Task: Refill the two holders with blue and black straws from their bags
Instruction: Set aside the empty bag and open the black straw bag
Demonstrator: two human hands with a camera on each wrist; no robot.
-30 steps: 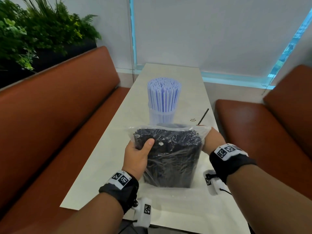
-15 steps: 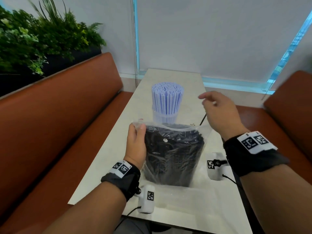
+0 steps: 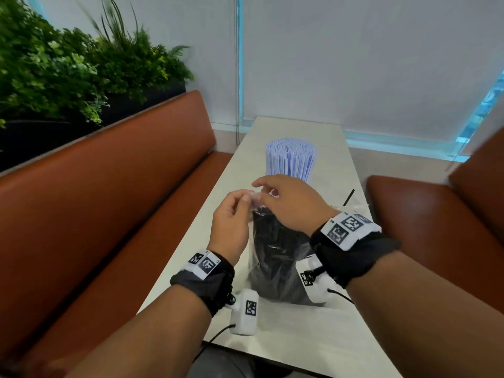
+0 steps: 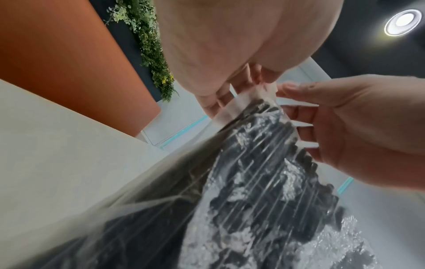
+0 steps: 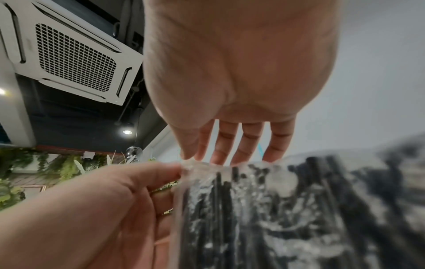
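A clear bag of black straws [image 3: 278, 257] stands upright on the pale table [image 3: 300, 339]. My left hand [image 3: 231, 214] pinches the bag's top left corner between thumb and fingers [image 4: 239, 85]. My right hand [image 3: 286, 203] reaches over the top from the right, and its thumb and forefinger [image 5: 190, 152] meet on the bag's upper edge [image 5: 207, 167] next to the left hand. Behind my hands a full bundle of blue straws [image 3: 290, 159] stands upright; its holder is hidden. I see no second holder.
A single black straw [image 3: 349, 197] and some crumpled clear plastic [image 3: 357, 208] lie on the table to the right. Brown benches [image 3: 109, 203] [image 3: 425, 214] flank the table. Plants [image 3: 68, 72] stand behind the left bench. A window wall closes the far end.
My right hand has come down from mid-air on the right to the bag's top edge. My left hand has slid up from the bag's side to its top corner.
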